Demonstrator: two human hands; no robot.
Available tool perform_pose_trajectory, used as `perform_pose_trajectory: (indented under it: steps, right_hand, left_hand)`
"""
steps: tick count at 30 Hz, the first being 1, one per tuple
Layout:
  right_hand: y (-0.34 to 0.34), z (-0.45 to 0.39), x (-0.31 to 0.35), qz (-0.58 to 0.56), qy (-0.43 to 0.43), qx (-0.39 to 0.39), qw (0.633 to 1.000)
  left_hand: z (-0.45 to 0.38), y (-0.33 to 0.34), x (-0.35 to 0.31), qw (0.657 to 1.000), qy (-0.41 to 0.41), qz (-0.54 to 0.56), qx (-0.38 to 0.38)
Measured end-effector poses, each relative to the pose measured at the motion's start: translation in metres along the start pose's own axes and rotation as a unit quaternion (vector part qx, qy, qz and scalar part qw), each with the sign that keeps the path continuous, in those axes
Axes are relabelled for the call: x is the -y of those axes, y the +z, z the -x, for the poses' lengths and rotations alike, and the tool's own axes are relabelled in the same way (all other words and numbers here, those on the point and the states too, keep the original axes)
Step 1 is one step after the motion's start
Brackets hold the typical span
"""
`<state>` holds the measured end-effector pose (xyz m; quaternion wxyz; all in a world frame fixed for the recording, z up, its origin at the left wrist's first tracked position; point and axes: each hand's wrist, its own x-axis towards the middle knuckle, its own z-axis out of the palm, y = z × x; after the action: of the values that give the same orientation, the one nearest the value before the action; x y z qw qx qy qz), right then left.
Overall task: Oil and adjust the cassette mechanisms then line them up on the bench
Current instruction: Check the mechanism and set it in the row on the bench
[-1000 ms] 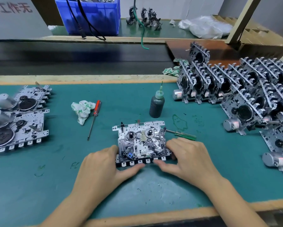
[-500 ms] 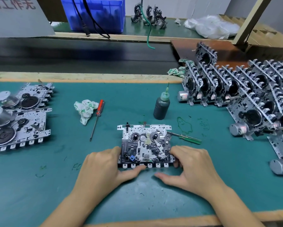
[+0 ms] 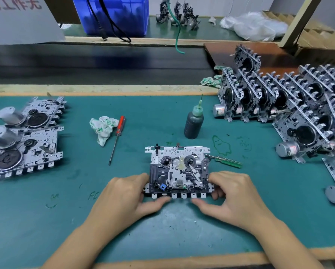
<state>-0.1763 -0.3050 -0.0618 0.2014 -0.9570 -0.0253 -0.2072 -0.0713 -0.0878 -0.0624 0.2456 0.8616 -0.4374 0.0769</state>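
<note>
Head view: one cassette mechanism lies flat, face up, on the green bench mat at centre, gripped at its near corners by both hands, the left hand curled round the near-left corner with its thumb under the tabbed front edge, the right hand likewise at the near-right corner. A dark oil bottle stands upright behind it, a green-handled screwdriver lies just beside its right edge, and a red-handled screwdriver lies next to a crumpled rag further left. Two mechanisms lie flat at far left; a stack of mechanisms stands on edge at right.
</note>
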Motion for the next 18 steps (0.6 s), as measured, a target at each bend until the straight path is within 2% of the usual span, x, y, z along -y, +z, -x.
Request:
perform_pose_trajectory:
  steps: [3, 9, 18]
  right_hand:
    - [0.002, -0.001, 0.000, -0.021, 0.018, -0.013, 1.000]
    - [0.001, 0.002, 0.000, -0.040, 0.017, 0.001, 0.999]
    - [0.004, 0.003, 0.000, -0.008, 0.028, -0.011, 1.000]
  left_hand:
    - [0.000, -0.001, -0.004, 1.000, -0.011, 0.001, 0.005]
    - [-0.001, 0.010, -0.011, 0.996, -0.076, -0.004, -0.042]
    - [-0.003, 0.003, -0.005, 0.997, -0.058, 0.054, 0.003]
